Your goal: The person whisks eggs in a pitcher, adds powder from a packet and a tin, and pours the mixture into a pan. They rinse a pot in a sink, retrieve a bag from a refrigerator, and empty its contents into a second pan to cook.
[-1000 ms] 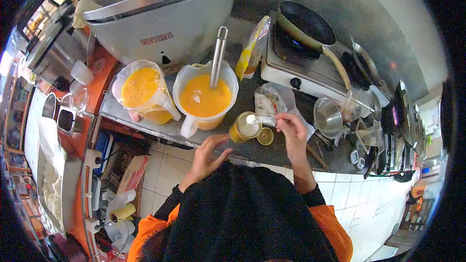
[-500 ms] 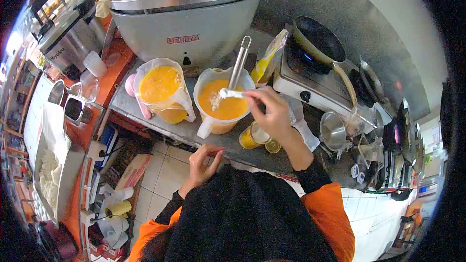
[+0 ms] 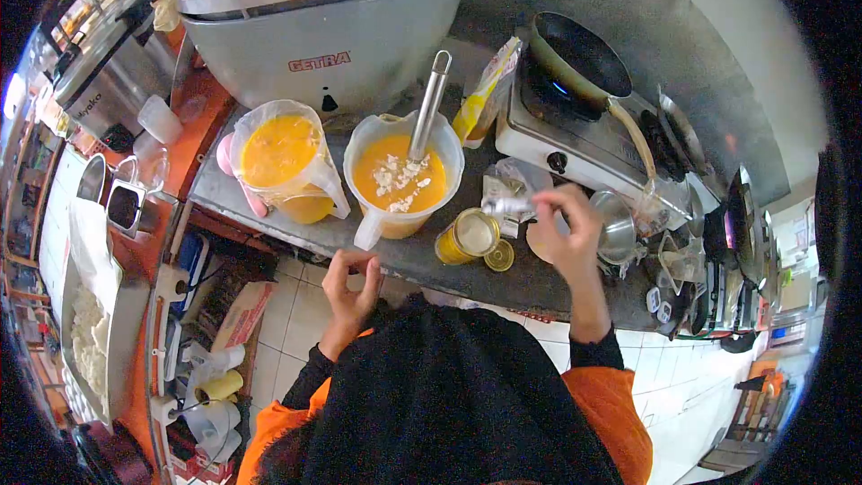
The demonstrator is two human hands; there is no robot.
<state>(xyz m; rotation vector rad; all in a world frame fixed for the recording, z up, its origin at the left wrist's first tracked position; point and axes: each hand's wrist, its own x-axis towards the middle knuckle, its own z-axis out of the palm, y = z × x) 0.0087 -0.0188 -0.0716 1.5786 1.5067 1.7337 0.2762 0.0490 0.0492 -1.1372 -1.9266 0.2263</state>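
Clumps of white powder float on the orange liquid in a clear jug [image 3: 368, 139], where a metal whisk handle [image 3: 431, 103] leans. My right hand [image 3: 572, 229] pinches a small white spoon [image 3: 510, 205] beside an open yellow can [image 3: 465, 238] of pale powder. The can's round lid [image 3: 499, 256] lies next to it. My left hand [image 3: 350, 292] is near the jug's handle, with thumb and fingertips pressed together; whatever may be between them cannot be made out. Left of that jug stands a second jug [image 3: 285, 157] of orange liquid.
A large grey GETRA cooker [image 3: 323, 58] stands behind the jugs. At the right, a frying pan [image 3: 579, 54] sits over a lit flame on a stove [image 3: 561, 139]. A metal bowl [image 3: 615, 226] is near my right hand. Far left is a tray [image 3: 130, 332] of white food.
My right hand has moved right with the spoon, from above the jug to beyond the can. More white powder lies on the liquid. My left hand has shifted slightly left.
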